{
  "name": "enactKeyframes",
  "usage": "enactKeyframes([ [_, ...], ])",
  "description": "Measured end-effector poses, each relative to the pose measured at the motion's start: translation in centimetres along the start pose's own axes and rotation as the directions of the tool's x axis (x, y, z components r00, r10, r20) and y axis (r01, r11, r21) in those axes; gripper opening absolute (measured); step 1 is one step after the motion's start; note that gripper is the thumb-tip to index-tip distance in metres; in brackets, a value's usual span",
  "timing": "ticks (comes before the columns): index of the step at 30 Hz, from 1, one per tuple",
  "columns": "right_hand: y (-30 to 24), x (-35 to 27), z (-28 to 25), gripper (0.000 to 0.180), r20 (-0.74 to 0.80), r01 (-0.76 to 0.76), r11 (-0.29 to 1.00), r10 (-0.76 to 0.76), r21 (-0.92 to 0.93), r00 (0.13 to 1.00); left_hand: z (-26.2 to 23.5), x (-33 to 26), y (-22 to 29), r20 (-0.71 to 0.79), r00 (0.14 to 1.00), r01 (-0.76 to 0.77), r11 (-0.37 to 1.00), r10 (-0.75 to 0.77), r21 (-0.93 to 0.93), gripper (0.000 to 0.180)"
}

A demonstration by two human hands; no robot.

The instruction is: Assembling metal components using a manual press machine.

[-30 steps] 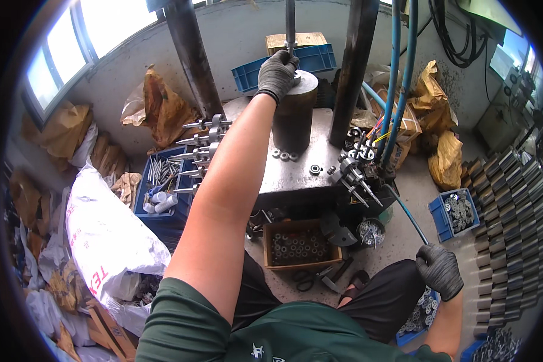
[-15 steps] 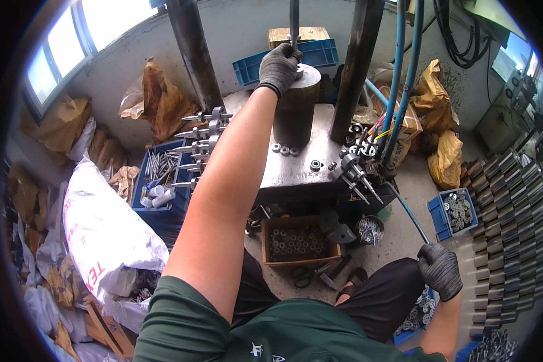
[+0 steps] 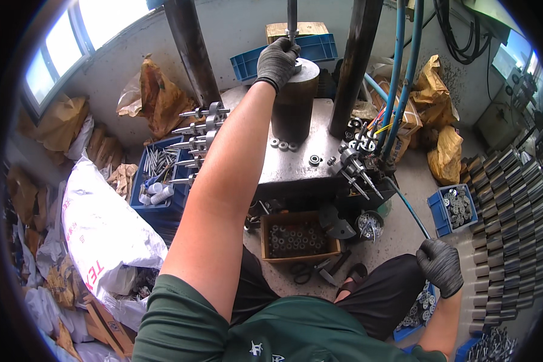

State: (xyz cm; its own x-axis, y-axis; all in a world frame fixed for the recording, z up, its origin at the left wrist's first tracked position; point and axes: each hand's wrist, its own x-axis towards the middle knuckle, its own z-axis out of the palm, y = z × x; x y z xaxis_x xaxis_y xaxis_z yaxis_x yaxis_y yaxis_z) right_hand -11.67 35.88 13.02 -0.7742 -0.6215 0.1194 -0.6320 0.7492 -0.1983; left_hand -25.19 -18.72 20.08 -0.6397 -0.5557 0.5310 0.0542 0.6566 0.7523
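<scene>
My left hand [image 3: 277,63], in a grey knitted glove, reaches out to the top of a thick upright steel cylinder [image 3: 292,108]. Its fingers are closed just under a vertical press rod [image 3: 292,15]; whatever they hold is mostly hidden behind the glove. Low on the right, my right hand [image 3: 439,266], gloved too, grips the end of a slanting blue lever [image 3: 409,208]. Around the cylinder's foot on the steel press table [image 3: 283,169] lie several small ring-shaped bearings [image 3: 283,145] and another bearing [image 3: 314,160] nearer me.
Shafts with round discs [image 3: 206,130] line the table's left edge; more shafts [image 3: 356,169] lie at its right corner. A blue crate of pins [image 3: 157,204] stands left. Below is a wooden box [image 3: 301,259] of rings. Two dark columns [image 3: 193,51] [image 3: 356,66] flank the cylinder.
The view has shifted slightly. Both hands keep nearly the same places, the left at the cylinder's top and the right on the lever.
</scene>
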Motion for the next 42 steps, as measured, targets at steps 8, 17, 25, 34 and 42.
enactKeyframes([
  [8, 0.4, 0.5, -0.4, 0.012, 0.006, 0.011, 1.000, -0.011, 0.028, 1.000, 0.3, 0.4, -0.7, -0.029, 0.998, -0.057, 0.998, 0.058, 0.038, 0.027],
  [17, 0.8, 12.5, -6.4, 0.028, -0.661, 0.288, 0.953, -0.278, -0.097, 0.697, 1.3, 1.7, -2.8, 0.040, 0.997, -0.066, 0.988, 0.072, -0.136, 0.021],
  [25, 2.6, 22.1, -9.4, 0.047, -0.657, 0.172, 0.983, -0.088, 0.064, 0.749, 1.4, 1.9, -3.2, 0.093, 0.995, 0.002, 0.952, 0.028, -0.305, 0.023],
  [34, 1.7, 6.3, -5.0, 0.034, -0.006, 0.070, 0.990, -0.069, 0.119, 0.998, -0.2, 0.7, -1.4, 0.066, 0.996, -0.052, 0.995, 0.057, -0.079, 0.023],
  [42, 0.9, -0.3, -0.1, 0.019, 0.196, 0.025, 1.000, -0.022, -0.014, 0.980, 1.4, 1.9, -2.9, 0.003, 0.994, -0.111, 0.991, 0.112, -0.075, 0.021],
])
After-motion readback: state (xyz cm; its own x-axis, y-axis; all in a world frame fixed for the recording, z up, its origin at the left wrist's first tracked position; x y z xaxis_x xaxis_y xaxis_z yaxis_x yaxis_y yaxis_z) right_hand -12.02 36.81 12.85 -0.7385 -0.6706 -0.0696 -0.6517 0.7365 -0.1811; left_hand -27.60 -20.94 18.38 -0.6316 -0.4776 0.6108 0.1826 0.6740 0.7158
